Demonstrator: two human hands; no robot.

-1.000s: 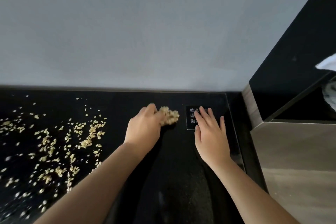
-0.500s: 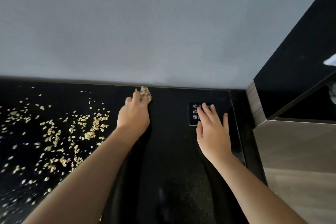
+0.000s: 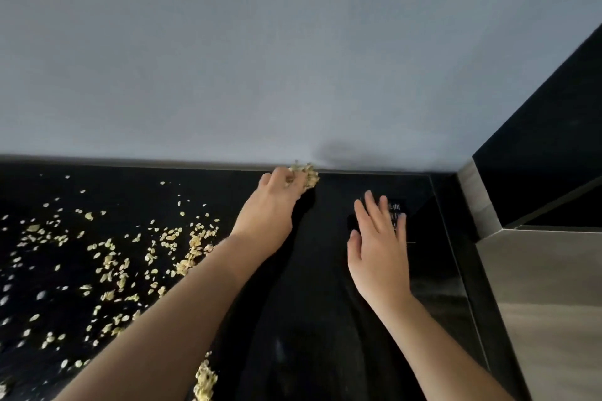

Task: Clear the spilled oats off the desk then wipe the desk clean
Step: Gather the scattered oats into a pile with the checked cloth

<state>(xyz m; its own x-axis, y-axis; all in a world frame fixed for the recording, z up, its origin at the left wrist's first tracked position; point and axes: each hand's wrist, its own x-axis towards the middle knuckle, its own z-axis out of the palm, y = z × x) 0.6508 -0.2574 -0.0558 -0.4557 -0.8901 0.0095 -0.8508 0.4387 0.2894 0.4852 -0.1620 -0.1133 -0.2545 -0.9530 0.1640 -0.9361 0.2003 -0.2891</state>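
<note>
If gripped loosely: oats [image 3: 304, 174] fall from left hand [image 3: 272, 208] (clamped on them) onto surface [image 3: 312, 270].
Right hand [image 3: 378, 247]: spread flat.

A glossy black surface [image 3: 319, 319] fills the lower frame; oats [image 3: 110, 264] lie scattered across its left half, a small printed label [image 3: 399, 210] toward the right.

A plain grey wall [image 3: 260, 58] rises behind; a dark cabinet [image 3: 553, 140] stands at right; a small printed label [image 3: 399, 210].
</note>
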